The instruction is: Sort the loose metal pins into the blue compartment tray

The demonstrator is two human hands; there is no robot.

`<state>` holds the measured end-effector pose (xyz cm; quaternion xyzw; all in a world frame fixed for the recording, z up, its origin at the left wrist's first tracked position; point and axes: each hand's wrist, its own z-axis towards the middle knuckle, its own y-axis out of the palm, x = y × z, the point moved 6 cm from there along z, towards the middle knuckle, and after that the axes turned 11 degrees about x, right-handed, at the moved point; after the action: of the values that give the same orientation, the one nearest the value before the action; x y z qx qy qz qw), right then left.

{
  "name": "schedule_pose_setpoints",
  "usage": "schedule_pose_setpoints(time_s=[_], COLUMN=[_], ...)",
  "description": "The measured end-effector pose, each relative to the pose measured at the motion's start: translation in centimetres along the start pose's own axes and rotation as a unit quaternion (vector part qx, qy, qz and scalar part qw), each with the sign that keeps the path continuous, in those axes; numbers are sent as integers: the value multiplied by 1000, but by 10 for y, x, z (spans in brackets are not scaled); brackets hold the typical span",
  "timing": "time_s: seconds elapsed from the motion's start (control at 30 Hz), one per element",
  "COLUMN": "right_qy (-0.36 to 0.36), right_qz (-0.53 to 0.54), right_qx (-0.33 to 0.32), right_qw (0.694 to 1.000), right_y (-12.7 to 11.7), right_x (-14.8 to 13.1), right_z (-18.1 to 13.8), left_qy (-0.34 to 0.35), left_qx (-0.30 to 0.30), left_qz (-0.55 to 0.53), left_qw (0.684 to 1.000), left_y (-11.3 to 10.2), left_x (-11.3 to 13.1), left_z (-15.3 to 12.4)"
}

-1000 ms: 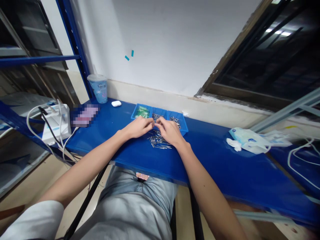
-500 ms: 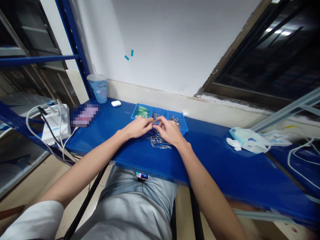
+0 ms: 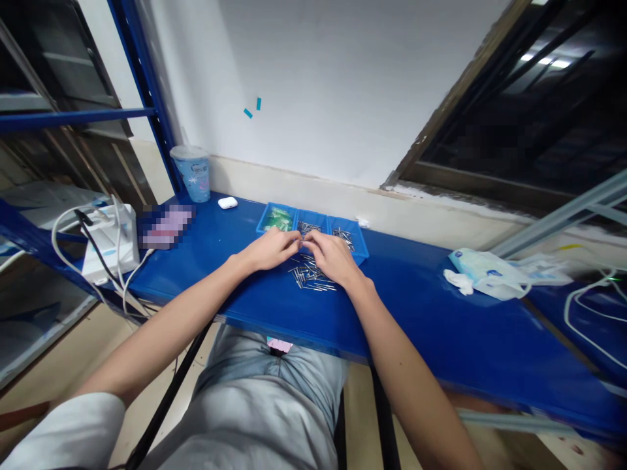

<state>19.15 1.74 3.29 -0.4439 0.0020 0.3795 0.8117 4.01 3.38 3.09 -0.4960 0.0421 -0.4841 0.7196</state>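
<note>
My left hand (image 3: 275, 248) and my right hand (image 3: 329, 253) meet fingertip to fingertip just in front of the blue bins. Both are closed in a pinch; whatever is between the fingertips is too small to make out. Under and beside my right hand lies a loose pile of thin metal pins (image 3: 313, 277) on the blue table. Behind the hands stand three joined blue bins (image 3: 362, 245). The left one holds small green pieces (image 3: 279, 219), while the middle and right ones hold metal parts (image 3: 343, 235), partly hidden by my hands.
On the blue table (image 3: 416, 307), a patterned cup (image 3: 196, 176) and a white earphone case (image 3: 227, 203) stand at the back left. A white power strip (image 3: 115, 245) with cables is at far left. A tissue pack (image 3: 490, 274) lies right. The wall runs behind.
My right hand's fingers have drawn in toward my left fingertips, the index finger now lower and less raised. My left hand has hardly moved.
</note>
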Motion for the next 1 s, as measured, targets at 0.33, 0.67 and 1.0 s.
schedule_pose_setpoints(time_s=[0.33, 0.67, 1.0], right_qy=[-8, -6, -35], right_qz=[-3, -13, -2], right_qx=[3, 5, 214], right_qw=[1000, 1000, 976], right_y=[0, 0, -30], right_x=[-1, 1, -1], right_z=[0, 0, 0], left_qy=[4, -11, -21], left_qx=[4, 13, 46], left_qz=[2, -7, -16], left_qw=[1000, 1000, 999], left_y=[1, -2, -9], left_x=[-1, 0, -4], left_z=[0, 0, 1])
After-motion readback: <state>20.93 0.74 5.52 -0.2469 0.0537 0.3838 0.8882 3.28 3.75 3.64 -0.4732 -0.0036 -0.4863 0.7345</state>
